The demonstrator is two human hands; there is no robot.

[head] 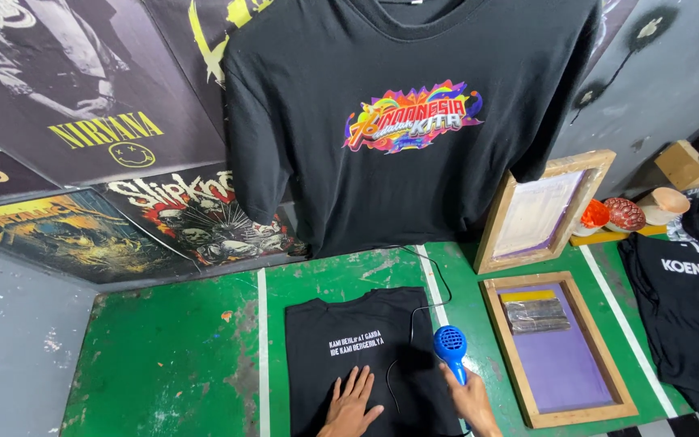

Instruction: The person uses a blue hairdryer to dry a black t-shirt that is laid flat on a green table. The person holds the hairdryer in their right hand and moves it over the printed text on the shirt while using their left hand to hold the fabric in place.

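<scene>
Left hand: I see my left hand (pixel 351 406) spread flat on the black shirt (pixel 366 356).
Right hand: my right hand (pixel 472 400) grips the blue dryer (pixel 450 343).
Shirt: at the green tabletop's (pixel 171 356) near edge.

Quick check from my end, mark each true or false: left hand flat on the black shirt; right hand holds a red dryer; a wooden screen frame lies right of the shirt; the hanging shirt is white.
1. The left hand lies flat on the black shirt. True.
2. The right hand holds a red dryer. False: the hair dryer is blue.
3. A wooden screen frame lies right of the shirt on the green table. True.
4. The hanging shirt is white. False: it is black with a colourful print.
</scene>
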